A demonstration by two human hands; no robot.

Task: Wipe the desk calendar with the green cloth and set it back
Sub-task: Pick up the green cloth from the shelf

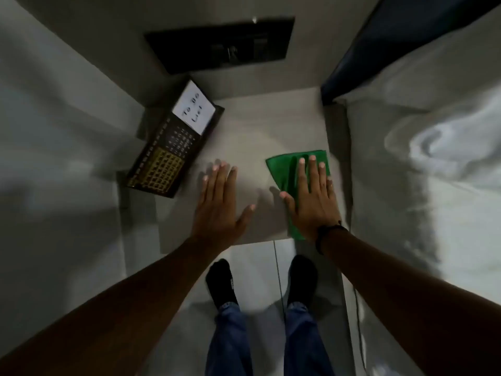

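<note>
**Calendar lies up and to the left of both hands, nearer the left one**

The dark, flat desk calendar (173, 143) with a gold date grid and a white "To Do List" card sits at the far-left part of the pale grey tabletop (260, 126), partly overhanging its left edge. Its long axis runs on a diagonal, from the near-left corner by the gold grid up to the far-right end where the white card is. From the hands it lies forward and to the left. The left hand (219, 196) is clearly the nearer one: its fingertips are just beside the calendar's near-right edge, though not touching it. The right hand (313, 196) is well apart from the calendar, across the bare middle of the tabletop.

The left hand is spread flat and fully open, palm down on or just above the tabletop, with nothing in its grasp. The right hand is likewise flat and open, fingers extended, pressing down on the folded green microfibre cloth (287, 169), which lies on the right side of the tabletop; it rests on the cloth but has not closed around it.

Judging by this layout, the calendar is not yet being wiped, and the left hand looks best placed to take it.
</note>
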